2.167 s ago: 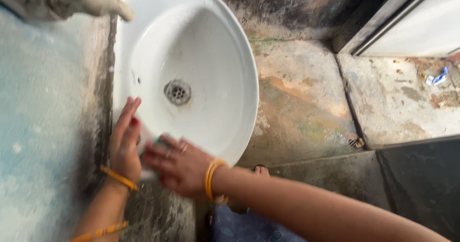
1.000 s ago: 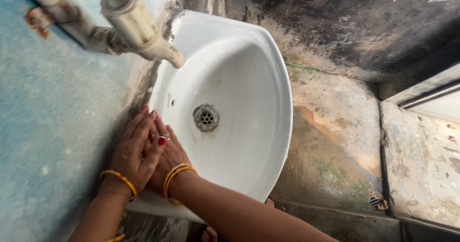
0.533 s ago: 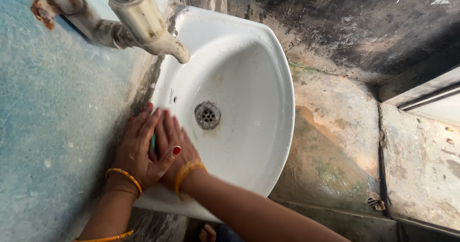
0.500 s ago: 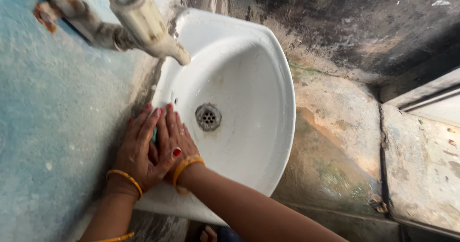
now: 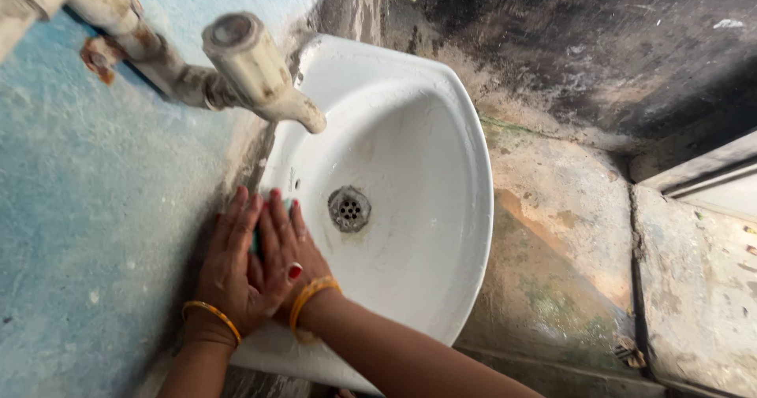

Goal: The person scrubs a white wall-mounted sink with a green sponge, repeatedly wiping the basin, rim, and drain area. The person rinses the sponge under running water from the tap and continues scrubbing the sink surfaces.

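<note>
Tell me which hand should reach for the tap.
Left, probably. The left hand lies on the wall side, below the tap; the right hand sits beside it, its arm crossing the sink.

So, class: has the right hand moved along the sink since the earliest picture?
Yes. The right hand has gone from the sink's near rim to the wall-side edge, beside the drain, pressed against the left hand.
</note>
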